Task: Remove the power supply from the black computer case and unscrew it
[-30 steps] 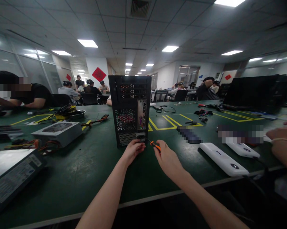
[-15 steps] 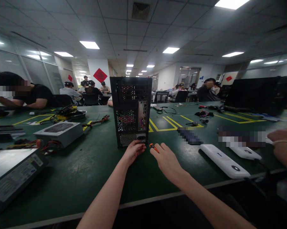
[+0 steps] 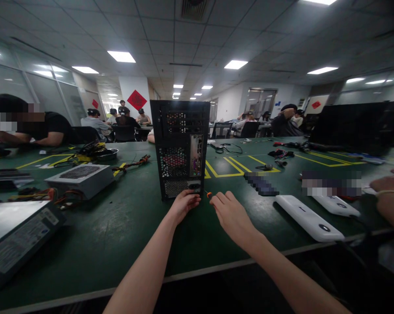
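Observation:
A black computer case (image 3: 158, 148) stands upright on the green table, its rear panel facing me. At its lower right corner, by the power supply's socket, is my left hand (image 3: 183, 207). The left fingers are curled together against the panel; whatever is between them is hidden. My right hand (image 3: 231, 214) is closed round a screwdriver (image 3: 209, 195) with an orange handle. Its thin shaft points left at the case's lower right edge, and most of the handle is covered by my fingers.
Two power supply units (image 3: 85, 176) with loose cables lie to the left. On the right are a dark phone (image 3: 260, 184), white power banks (image 3: 306, 218) and a co-worker's hand (image 3: 391, 185). Further back are cables (image 3: 228, 148) and a dark monitor (image 3: 354, 126). Another person leans over the table at far left.
My right hand has shifted slightly right, and less of the screwdriver's orange handle shows. My left hand stays at the case's lower corner. The view has tipped slightly.

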Motion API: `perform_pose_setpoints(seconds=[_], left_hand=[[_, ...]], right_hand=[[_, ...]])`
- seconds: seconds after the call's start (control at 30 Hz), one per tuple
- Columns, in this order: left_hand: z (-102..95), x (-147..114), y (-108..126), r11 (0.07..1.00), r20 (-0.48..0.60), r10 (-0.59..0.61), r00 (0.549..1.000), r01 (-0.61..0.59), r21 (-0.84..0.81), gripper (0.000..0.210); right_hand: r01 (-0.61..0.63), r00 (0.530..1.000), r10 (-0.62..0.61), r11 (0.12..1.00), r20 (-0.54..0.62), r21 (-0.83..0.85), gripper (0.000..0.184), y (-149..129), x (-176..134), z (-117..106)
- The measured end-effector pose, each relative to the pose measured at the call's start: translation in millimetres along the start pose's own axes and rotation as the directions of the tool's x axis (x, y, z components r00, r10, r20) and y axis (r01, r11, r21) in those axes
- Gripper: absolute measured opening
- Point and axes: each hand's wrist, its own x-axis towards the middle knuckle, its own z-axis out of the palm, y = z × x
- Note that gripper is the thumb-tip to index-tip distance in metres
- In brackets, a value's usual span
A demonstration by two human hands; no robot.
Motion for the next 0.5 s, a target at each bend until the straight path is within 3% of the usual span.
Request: perform_pose_setpoints(seconds=[0.07, 0.27, 0.37, 0.5], left_hand=[[0.3, -0.3, 0.5, 1.0, -0.003, -0.005, 1.0, 0.005, 0.003, 0.022], [1.2, -1.7, 1.9, 1.0, 0.001, -0.004, 1.0, 0.004, -0.004, 0.021], [0.5, -1.1, 1.1, 1.0, 0.003, 0.004, 1.0, -0.004, 0.002, 0.021], [-0.1, -0.6, 0.6, 1.0, 0.0, 0.002, 1.0, -0.002, 0.015, 0.023]], right_hand=[[0.04, 0.999, -0.04, 0.999, -0.037, 0.009, 0.02, 1.1, -3.0, 2.2], [-0.044, 0.993, 0.062, 0.983, -0.096, 0.18, 0.02, -1.1, -3.4, 8.4], [-0.138, 0.98, 0.173, 0.948, -0.101, 0.286, 0.013, -0.2, -2.3, 10.6], [-0.282, 0.95, 0.31, 0.89, -0.022, 0.357, 0.015, 1.9, -3.7, 13.4]])
